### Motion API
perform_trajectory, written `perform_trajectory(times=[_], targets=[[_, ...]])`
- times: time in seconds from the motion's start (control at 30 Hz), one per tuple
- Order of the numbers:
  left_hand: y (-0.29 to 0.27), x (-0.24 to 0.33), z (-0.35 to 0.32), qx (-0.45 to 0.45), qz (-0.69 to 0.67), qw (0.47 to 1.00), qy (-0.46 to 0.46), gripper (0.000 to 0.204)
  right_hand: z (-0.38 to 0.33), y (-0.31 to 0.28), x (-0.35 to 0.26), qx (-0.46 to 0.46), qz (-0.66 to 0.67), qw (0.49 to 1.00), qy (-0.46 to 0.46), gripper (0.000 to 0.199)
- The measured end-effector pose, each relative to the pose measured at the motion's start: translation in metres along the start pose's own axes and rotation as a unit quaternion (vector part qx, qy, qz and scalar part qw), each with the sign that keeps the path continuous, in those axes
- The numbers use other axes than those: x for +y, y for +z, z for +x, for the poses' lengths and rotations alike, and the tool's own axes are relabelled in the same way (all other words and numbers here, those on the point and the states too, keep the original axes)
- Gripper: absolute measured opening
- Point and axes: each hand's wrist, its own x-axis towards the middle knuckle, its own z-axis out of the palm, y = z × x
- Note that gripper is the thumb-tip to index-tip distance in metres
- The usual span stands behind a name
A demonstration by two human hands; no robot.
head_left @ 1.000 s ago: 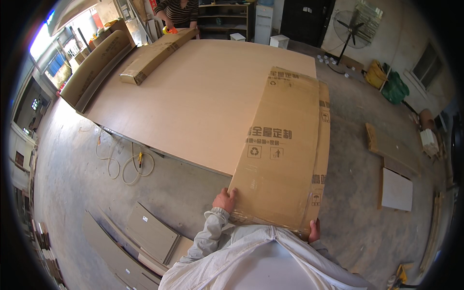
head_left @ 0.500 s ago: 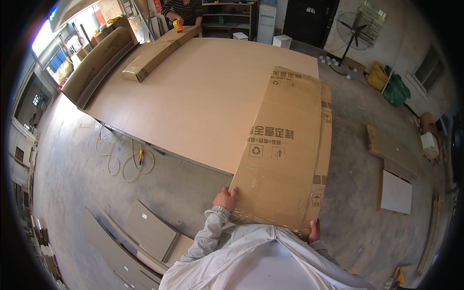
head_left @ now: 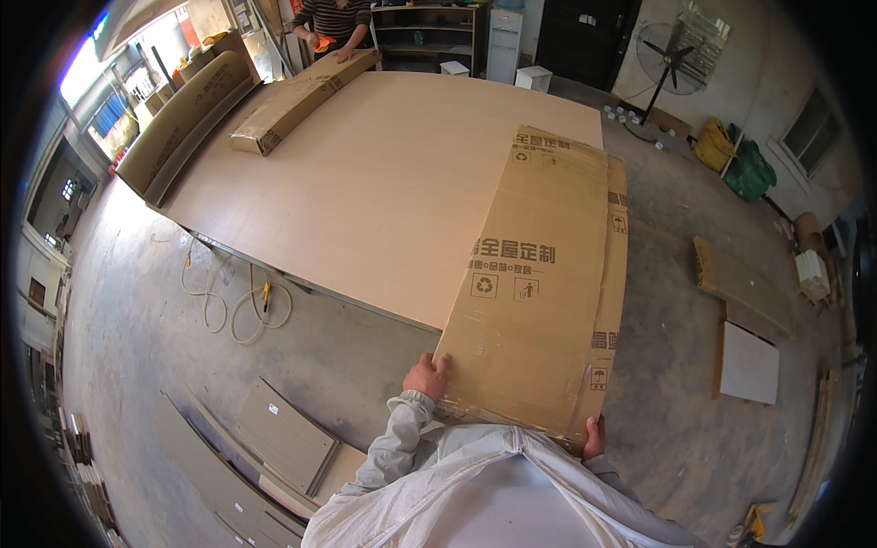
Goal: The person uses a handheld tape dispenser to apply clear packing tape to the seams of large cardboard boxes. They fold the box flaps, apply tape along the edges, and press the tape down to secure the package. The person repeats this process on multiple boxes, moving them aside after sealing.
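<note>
A long, flat cardboard package (head_left: 539, 320), printed and bound with clear tape, lies over the right end of a big tan worktable (head_left: 365, 183). Its near end sticks out past the table edge, close to my body. My left hand (head_left: 427, 375) grips the left edge of the package near that end, thumb on top. At the near right corner my right hand (head_left: 594, 437) holds the other side; most of its fingers are hidden beneath the package.
A co-worker (head_left: 333, 27) stands behind a second, narrow cardboard package (head_left: 292, 105) at the table's far left. Rolled cardboard (head_left: 187, 128) lies along the left end. Grey panels (head_left: 288, 434) lie on the floor at my left, with a looped hose (head_left: 260, 315) beyond. A standing fan (head_left: 667, 68) is far right.
The co-worker's hand with the orange tape dispenser has drawn back to the left, and their other hand now rests on the narrow package. My hands and my package have not moved.
</note>
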Motion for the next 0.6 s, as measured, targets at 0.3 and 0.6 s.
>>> perform_trajectory(times=[0.3, 0.6], targets=[[0.0029, -0.0031, 0.0013, -0.001, 0.006, 1.000, -0.005, 0.064, 0.0007, -0.0017, 0.0035, -0.005, 0.009, 1.000, 0.002, 0.048], [0.0027, -0.0039, 0.0017, -0.006, 0.003, 1.000, -0.001, 0.064, 0.0010, -0.0027, 0.0049, -0.015, 0.021, 1.000, 0.007, 0.046]])
